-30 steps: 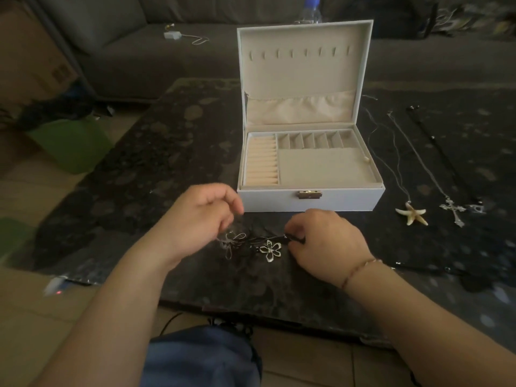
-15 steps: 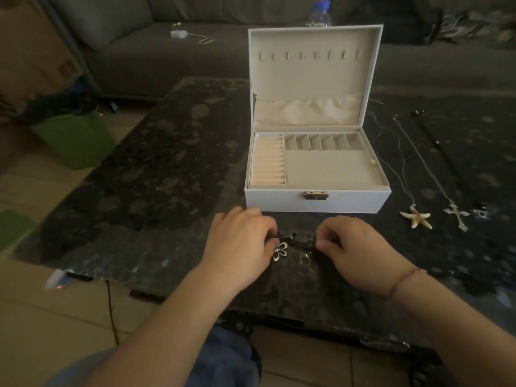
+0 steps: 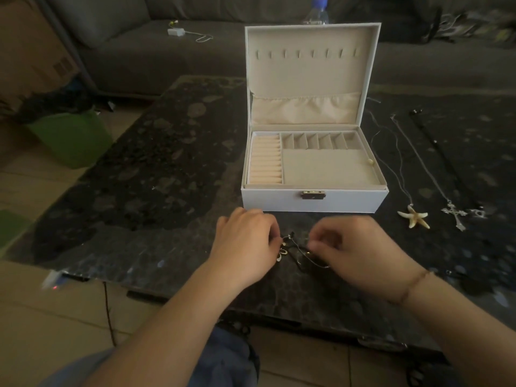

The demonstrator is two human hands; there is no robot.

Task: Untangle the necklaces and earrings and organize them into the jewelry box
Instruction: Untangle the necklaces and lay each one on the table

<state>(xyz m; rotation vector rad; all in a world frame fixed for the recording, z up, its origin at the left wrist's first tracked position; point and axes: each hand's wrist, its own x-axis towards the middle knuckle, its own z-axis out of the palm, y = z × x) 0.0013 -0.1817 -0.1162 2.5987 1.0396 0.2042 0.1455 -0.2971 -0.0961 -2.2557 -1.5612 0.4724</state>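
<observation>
I am working at a dark, mottled stone surface. A white rectangular jewelry box with a beige lining and a small brass clasp is standing open directly beyond my hands, its lid upright. A small pale bead-like item is lying at the right edge of the large compartment; the ring rolls and small compartments are showing nothing else that I can make out.

To the right of the box, three necklaces are lying stretched out side by side, apart from one another: a thin chain with a pale starfish pendant, a silver chain with a cross pendant, and a black cord necklace with a small silver charm at its end. Nothing is standing between my hands and the box.

Beyond the surface, a grey sofa is carrying a small white charger with its cable, and a clear bottle with a blue cap is showing behind the lid. A green bin is standing on the floor at the left.

The tangle of dark cords with a pale flower pendant is lying on the surface just in front of the box. My left hand is curling its fingers onto the tangle's left end; my right hand, blurred, is pinching a cord at the right end.

Compared with a second ago, my left hand is covering most of the flower pendant, which was then lying in plain sight between my hands, and the cords are being drawn out between them.
</observation>
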